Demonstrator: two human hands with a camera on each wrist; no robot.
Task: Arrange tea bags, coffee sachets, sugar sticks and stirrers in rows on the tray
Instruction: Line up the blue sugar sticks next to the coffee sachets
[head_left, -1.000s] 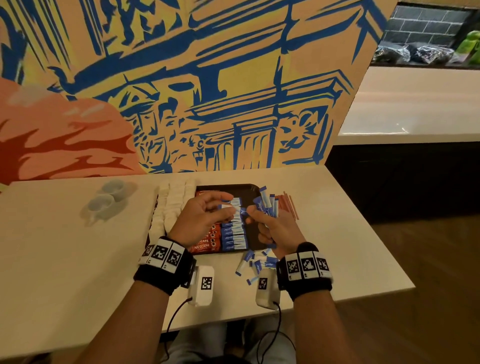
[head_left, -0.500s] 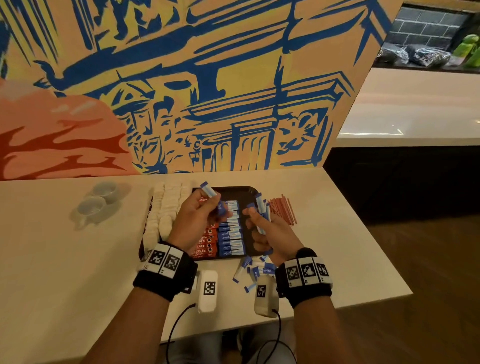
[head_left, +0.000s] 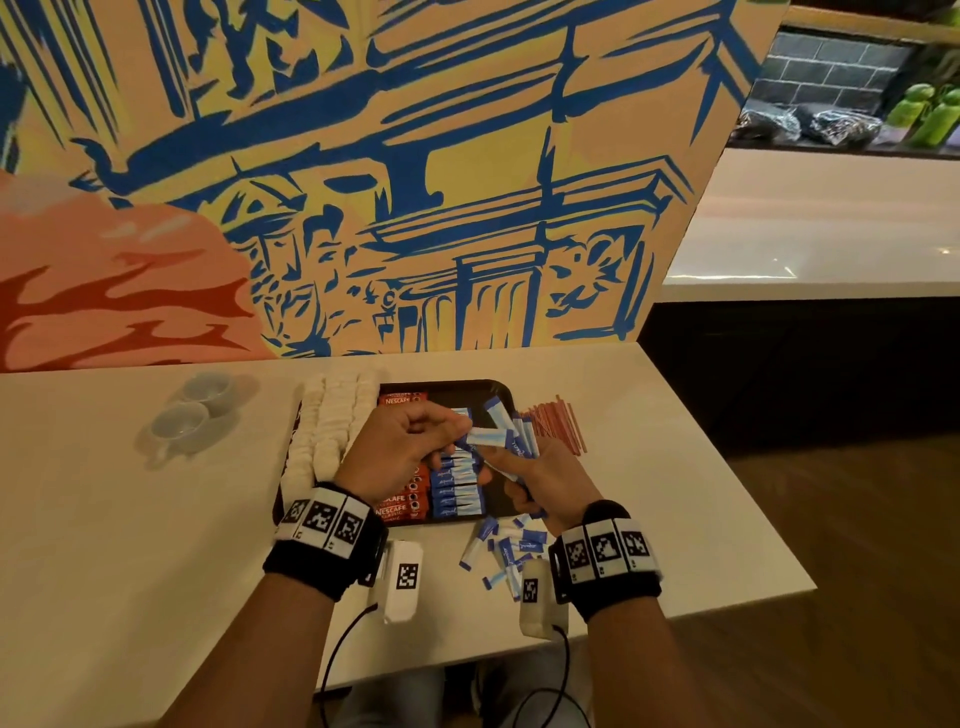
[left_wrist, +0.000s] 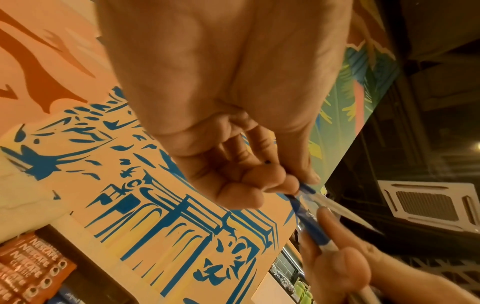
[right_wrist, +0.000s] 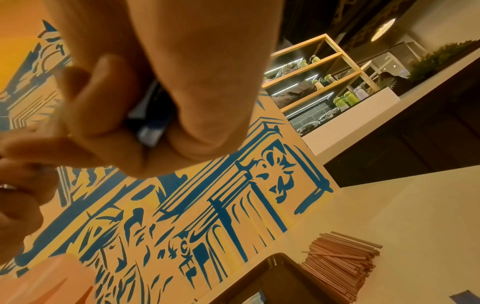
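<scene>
A dark tray (head_left: 457, 391) lies on the table with white tea bags (head_left: 332, 426) down its left side, red Nescafe sachets (head_left: 400, 506) beside them and a row of blue sugar sticks (head_left: 460, 491). My left hand (head_left: 410, 447) pinches one blue-and-white sugar stick (head_left: 485, 437) above the tray. My right hand (head_left: 540, 483) grips a bunch of sugar sticks (head_left: 514, 428) fanned upward, close against the left hand. In the left wrist view the left fingertips (left_wrist: 285, 183) pinch the sugar stick (left_wrist: 306, 214). A dark blue packet (right_wrist: 152, 123) shows inside my right fist.
Loose sugar sticks (head_left: 506, 553) lie on the table in front of the tray. Red stirrers (head_left: 556, 428) sit in a pile right of the tray. Two small cups (head_left: 192, 410) stand at the left. A painted wall rises behind the table; the table's right edge drops to a wooden floor.
My left hand has come down from its raised position and swung right, so its sugar stick now lies level beside the bunch in my right hand. The right hand stayed about in place.
</scene>
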